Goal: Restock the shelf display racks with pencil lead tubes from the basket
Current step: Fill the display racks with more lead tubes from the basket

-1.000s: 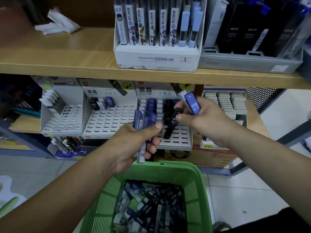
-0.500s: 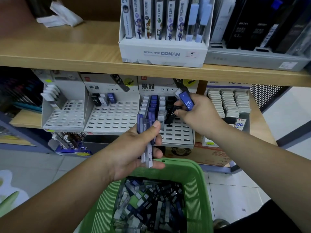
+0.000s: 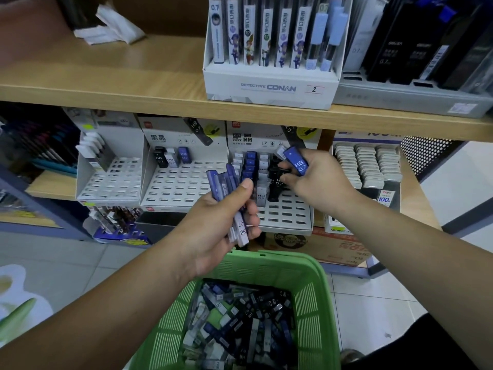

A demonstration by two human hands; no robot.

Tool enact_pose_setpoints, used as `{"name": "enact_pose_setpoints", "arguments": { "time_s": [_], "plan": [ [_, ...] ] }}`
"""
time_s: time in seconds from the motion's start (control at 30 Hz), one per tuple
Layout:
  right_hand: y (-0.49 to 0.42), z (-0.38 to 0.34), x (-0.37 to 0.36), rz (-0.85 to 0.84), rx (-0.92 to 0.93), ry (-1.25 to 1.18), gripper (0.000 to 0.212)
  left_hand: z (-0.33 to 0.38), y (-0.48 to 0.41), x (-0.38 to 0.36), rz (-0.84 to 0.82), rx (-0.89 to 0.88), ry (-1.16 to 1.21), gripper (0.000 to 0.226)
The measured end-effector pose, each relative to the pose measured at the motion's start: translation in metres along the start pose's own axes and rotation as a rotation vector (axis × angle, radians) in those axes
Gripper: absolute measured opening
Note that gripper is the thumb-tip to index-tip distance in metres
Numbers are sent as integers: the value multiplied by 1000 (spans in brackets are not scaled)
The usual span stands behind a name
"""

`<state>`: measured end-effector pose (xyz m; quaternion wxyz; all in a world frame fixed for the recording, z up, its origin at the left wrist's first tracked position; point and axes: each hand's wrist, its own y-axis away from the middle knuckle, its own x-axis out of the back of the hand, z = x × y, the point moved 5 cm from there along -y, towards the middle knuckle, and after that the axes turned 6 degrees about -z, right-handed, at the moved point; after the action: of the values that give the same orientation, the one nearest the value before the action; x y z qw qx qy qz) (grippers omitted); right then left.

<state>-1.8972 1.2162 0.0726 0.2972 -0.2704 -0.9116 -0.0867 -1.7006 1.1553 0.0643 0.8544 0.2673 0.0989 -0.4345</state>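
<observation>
Basket [image 3: 314, 303] right under me, green, its floor buried in a jumble of lead tubes [image 3: 240, 324]: black, blue and clear, plenty yet to shelve.

Just past its far rim my left hand [image 3: 213, 231] is wrapped round a bundle of tubes [image 3: 226, 182], blue and clear. My thumb is clamped across the top and my fingers are curled underneath. The tubes fan out unevenly, and a couple poke low past my palm. That's the first risk: the fan looks loose, and if my thumb eases, one could slide out. It would land back in the basket at best, or on the floor tiles [image 3: 373, 303] at worst.

Further out, my right hand [image 3: 317, 180] carries more than one thing. A blue tube [image 3: 297, 162] marked HB 0.7 is tucked between the fingers with a pale one behind it. Thumb and forefinger pinch a black tube [image 3: 276, 186] down at the black column of the right-hand rack [image 3: 288, 217]. It sits tilted, lower end at the slots, and I can't tell whether it is seated.

Second risk: at that tilt it could catch a slot's edge or knock its neighbours askew, and the spare tubes crowding my fingers leave little room to straighten it. The wrong column is possible too, since clear, blue and black rows stand side by side.

Leftward, the middle rack [image 3: 184, 188] holds only three tubes in its back row, and the far rack [image 3: 114, 182] is mostly bare slots. Erasers [image 3: 368, 166] sit to the right. Above, the wooden shelf [image 3: 106, 84] carries a Conan box [image 3: 269, 86].
</observation>
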Motion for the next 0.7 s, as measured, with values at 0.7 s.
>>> {"name": "enact_pose_setpoints", "arguments": {
  "time_s": [0.7],
  "plan": [
    [72,-44,-26,-414,-295,-445,28,13,-18,-17,102,-121,119,36]
  ]
}}
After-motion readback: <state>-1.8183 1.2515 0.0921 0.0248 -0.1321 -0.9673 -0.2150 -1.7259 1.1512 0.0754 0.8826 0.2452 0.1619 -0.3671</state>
